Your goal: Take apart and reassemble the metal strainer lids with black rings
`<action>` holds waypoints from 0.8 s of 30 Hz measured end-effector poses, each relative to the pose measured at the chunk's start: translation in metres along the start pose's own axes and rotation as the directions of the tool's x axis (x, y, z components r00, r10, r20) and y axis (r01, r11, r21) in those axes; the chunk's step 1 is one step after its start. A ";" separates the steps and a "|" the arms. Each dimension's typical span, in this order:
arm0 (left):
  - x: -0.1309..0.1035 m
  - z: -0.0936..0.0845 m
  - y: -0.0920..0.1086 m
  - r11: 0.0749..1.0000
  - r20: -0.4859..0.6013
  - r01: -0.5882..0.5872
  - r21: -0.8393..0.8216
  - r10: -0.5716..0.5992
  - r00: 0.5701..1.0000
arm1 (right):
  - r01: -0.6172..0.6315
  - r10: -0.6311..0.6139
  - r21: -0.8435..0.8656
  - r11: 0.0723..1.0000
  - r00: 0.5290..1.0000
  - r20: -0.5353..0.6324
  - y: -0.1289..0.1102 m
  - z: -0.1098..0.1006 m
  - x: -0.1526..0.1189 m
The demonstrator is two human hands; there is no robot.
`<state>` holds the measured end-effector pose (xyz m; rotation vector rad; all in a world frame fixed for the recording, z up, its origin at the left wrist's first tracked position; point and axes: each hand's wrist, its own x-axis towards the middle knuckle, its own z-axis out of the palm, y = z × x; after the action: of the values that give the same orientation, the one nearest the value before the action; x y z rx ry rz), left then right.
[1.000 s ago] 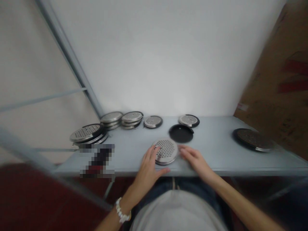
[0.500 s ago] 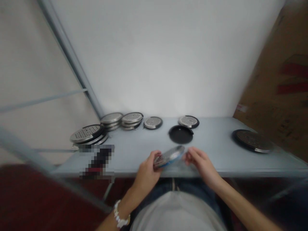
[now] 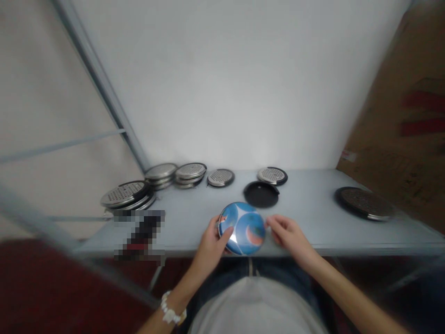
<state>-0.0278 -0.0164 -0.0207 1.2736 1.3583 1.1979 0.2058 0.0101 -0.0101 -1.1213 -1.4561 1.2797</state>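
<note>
Just over the front of the table, my left hand [image 3: 212, 243] grips a round grater [image 3: 247, 234] by its left edge, thumb laid on the face. That face is turned up toward me and carries a glossy blue print with white curves and orange patches. My right hand [image 3: 287, 234] is at the disc's right edge, its fingers curled in and fingertips pinched near the rim. Whether anything thin is between those fingertips is too blurred to tell. Behind the disc lies a round black lid or tray [image 3: 261, 195].
Stacks of round metal graters [image 3: 127, 194] stand at the table's left and back. Single ones [image 3: 221, 177] lie along the wall, another [image 3: 273, 175] behind the black piece. A dark round grater [image 3: 365, 203] rests at right, beside a cardboard box [image 3: 399, 153]. A pixelated dark item [image 3: 142, 234] is front left.
My left hand has turned the grater from nearly edge-on so its blue printed face shows. My right hand stays by the disc's right edge, almost in the same spot.
</note>
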 end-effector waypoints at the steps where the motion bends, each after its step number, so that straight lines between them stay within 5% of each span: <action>1: 0.000 0.000 0.000 1.000 -0.005 0.005 -0.008 -0.005 1.000 | -0.002 0.002 -0.001 1.000 1.000 0.004 0.001 0.000 0.000; 7: 0.000 -0.001 0.005 0.999 -0.049 -0.035 0.004 0.035 0.998 | -0.041 0.041 0.023 0.999 0.999 -0.002 0.005 -0.002 0.003; 13: 0.002 -0.014 0.005 0.915 -0.221 -0.271 0.300 0.343 0.913 | -0.033 0.038 0.092 0.995 0.998 -0.050 0.012 -0.007 0.004; 16: 0.002 -0.016 0.003 0.699 -0.132 -0.433 0.569 0.597 0.791 | 0.027 -0.021 0.052 0.998 0.993 -0.115 0.016 -0.020 0.019; 19: 0.005 -0.010 0.007 0.302 0.194 -0.663 0.685 0.802 0.565 | 0.089 -0.144 -0.226 0.970 0.961 -0.237 0.018 -0.042 0.058; 22: 0.016 0.001 0.018 -0.048 0.453 -0.749 0.660 0.821 0.347 | 0.059 -0.243 -0.464 0.884 0.905 -0.348 0.017 -0.069 0.113; 24: 0.028 0.010 0.024 -0.184 0.543 -0.745 0.641 0.794 0.271 | 0.021 -0.253 -0.516 0.856 0.889 -0.383 0.016 -0.083 0.147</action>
<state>-0.0163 0.0121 0.0022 3.2859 1.0791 1.2590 0.2562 0.1720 -0.0117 -1.4946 -1.5155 0.4867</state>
